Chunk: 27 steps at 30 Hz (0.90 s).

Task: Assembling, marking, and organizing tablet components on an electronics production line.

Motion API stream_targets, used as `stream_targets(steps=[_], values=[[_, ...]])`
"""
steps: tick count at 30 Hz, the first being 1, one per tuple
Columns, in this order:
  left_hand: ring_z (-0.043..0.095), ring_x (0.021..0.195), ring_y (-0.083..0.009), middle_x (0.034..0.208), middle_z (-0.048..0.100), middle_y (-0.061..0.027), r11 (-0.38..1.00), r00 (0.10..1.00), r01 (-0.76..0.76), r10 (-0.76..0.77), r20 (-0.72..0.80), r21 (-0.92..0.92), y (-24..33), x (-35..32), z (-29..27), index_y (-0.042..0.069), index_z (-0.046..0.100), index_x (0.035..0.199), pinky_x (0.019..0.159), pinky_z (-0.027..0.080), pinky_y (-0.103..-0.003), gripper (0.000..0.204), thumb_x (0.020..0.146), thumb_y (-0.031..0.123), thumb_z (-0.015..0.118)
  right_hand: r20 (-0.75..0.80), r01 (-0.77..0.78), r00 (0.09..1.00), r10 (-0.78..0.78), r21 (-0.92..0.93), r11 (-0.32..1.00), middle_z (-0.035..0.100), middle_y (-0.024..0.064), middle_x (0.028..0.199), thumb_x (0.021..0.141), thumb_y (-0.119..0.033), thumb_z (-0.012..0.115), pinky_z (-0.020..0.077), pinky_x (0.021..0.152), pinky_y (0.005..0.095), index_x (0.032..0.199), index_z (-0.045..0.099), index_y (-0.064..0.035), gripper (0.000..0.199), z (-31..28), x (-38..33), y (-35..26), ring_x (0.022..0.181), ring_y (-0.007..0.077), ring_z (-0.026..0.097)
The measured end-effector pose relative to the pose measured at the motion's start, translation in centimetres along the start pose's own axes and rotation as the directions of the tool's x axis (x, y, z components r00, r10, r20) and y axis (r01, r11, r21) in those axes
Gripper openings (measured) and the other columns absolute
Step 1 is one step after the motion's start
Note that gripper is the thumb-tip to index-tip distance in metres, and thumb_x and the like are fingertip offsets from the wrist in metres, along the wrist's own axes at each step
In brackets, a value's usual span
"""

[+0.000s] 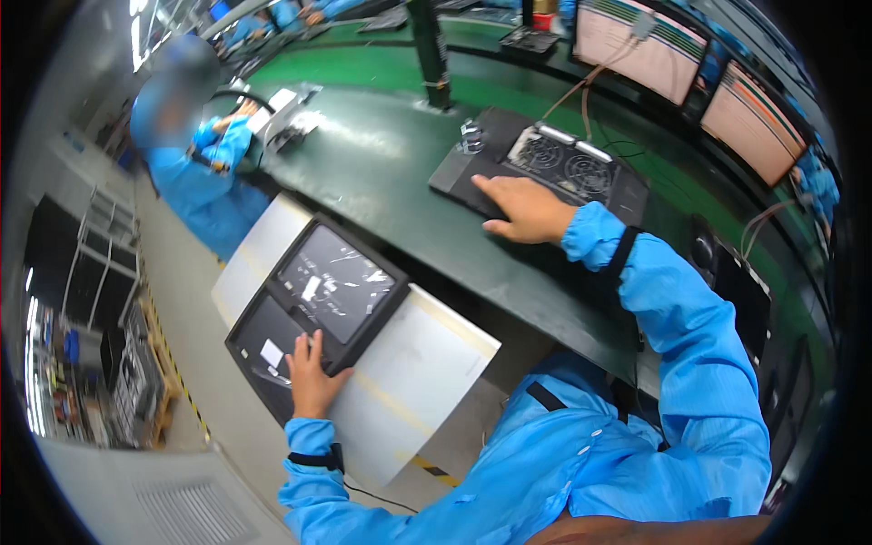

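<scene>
Your left hand (311,374) rests with fingers extended and slightly spread, grasping nothing, on the lower of two dark panels (334,283) stacked on a white board (413,377) beside the bench; your right hand (527,209) lies flat, fingers released and close together, pressing on the black open laptop base (509,168) on the green bench (381,173); its two round fans (565,163) sit just beyond your fingertips.
</scene>
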State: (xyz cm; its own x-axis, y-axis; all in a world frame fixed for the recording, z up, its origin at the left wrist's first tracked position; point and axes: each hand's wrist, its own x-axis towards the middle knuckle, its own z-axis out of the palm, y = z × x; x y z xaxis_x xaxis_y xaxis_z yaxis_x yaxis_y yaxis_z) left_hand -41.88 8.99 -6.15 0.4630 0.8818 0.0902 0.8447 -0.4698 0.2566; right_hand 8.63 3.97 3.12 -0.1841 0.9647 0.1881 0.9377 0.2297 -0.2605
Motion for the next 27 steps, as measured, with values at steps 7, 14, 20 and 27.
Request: stream_targets(steps=[7,14,20,27], values=[[0.025,0.15,-0.0419,0.157,0.035,-0.0272,0.973,0.981,0.06,-0.015,-0.195,0.225,-3.3,9.3,1.4,0.002,0.037,0.153,0.124,0.018,-0.054,0.096,0.073,0.026,0.084,-0.282,-0.2,0.938,0.202,0.038,0.979,0.06,0.0222,0.12,0.091,-0.031,0.066,0.0547,0.083,0.0497,0.15,0.039,-0.0074,0.069,1.1,2.3,-0.7,0.098,0.042,0.066],[0.029,0.147,-0.0455,0.156,0.035,-0.0288,0.971,0.978,-0.208,0.206,-0.032,-0.12,8.8,5.0,11.6,-0.007,0.041,0.148,0.123,0.018,-0.056,0.079,0.088,0.035,0.07,-0.358,-0.562,0.745,0.562,0.114,0.819,0.053,0.0232,0.125,0.087,-0.037,0.074,0.0536,0.081,0.0497,0.157,0.035,-0.0182,0.083,2.0,12.5,1.9,0.102,0.0386,0.063],[0.026,0.146,-0.0473,0.159,0.03,-0.0284,0.98,0.985,-0.17,0.173,0.026,-0.108,10.2,6.0,11.5,-0.006,0.044,0.146,0.121,0.02,-0.056,0.071,0.09,0.03,0.069,-0.497,-0.452,0.71,0.498,0.22,0.864,0.061,0.0185,0.103,0.081,-0.008,0.065,0.0541,0.079,0.0515,0.142,0.047,-0.0064,0.064,2.7,11.3,5.6,0.098,0.039,0.064],[0.041,0.138,-0.0473,0.15,0.044,-0.0288,0.94,0.933,-0.338,0.329,-0.143,-0.045,5.9,6.6,14.0,-0.001,0.052,0.145,0.116,0.031,-0.057,0.076,0.094,0.054,0.064,-0.536,-0.136,0.745,0.397,0.461,0.877,0.065,0.0255,0.108,0.076,-0.022,0.07,0.0531,0.085,0.0494,0.132,0.047,0.0061,0.067,-8.2,-6.2,-0.6,0.1,0.0429,0.065]])
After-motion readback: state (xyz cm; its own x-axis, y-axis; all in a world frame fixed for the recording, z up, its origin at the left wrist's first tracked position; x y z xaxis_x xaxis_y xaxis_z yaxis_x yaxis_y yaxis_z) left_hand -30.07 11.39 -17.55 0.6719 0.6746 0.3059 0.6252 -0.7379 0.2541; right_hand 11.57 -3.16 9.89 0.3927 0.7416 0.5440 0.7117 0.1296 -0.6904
